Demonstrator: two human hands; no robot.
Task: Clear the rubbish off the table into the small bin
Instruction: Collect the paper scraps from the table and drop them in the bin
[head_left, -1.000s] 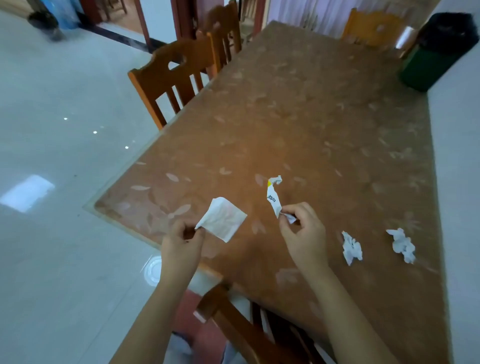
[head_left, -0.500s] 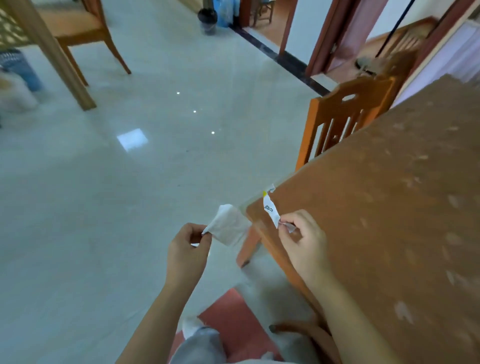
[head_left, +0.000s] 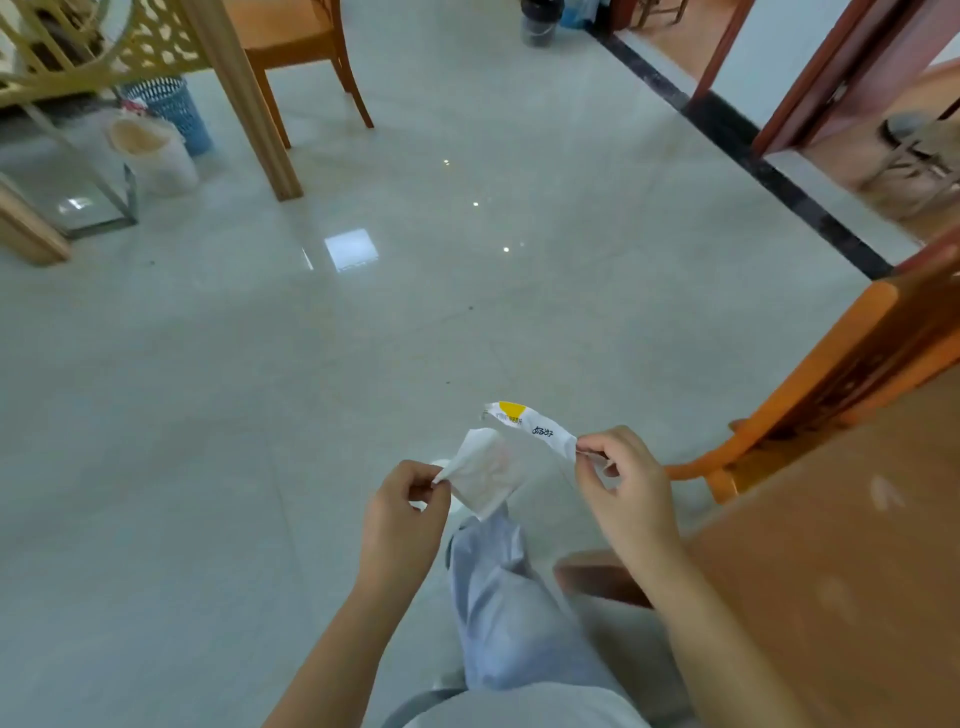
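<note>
Tissue paper (head_left: 480, 475), white and creased, hangs from the left hand (head_left: 402, 512). The thumb and forefinger pinch one corner, and the sheet spreads out to the right of those fingers (head_left: 435, 477). The right hand (head_left: 623, 488) pinches the near end of a narrow white wrapper (head_left: 535, 428) between its fingers (head_left: 592, 448). The strip reaches up and to the left from the fingers, with dark print along its middle and a yellow patch at its far end. That far end sits just above the tissue paper; whether the two touch cannot be told.

Both pieces are held in the air over the pale tiled floor (head_left: 260, 415), away from the table (head_left: 831, 571). The table's brown top lies to the right of and below the right hand. An orange wooden chair (head_left: 831, 374) stands at the table's edge, beyond the right fingers. A light grey trouser leg (head_left: 498, 597) shows below and between the hands. A pale round object (head_left: 440, 463) peeks out on the floor just behind the left fingers, mostly hidden by the hand and the tissue paper. Far beyond the left fingers, a blue mesh basket (head_left: 169, 106) stands beside a white bucket (head_left: 156, 156).
</note>
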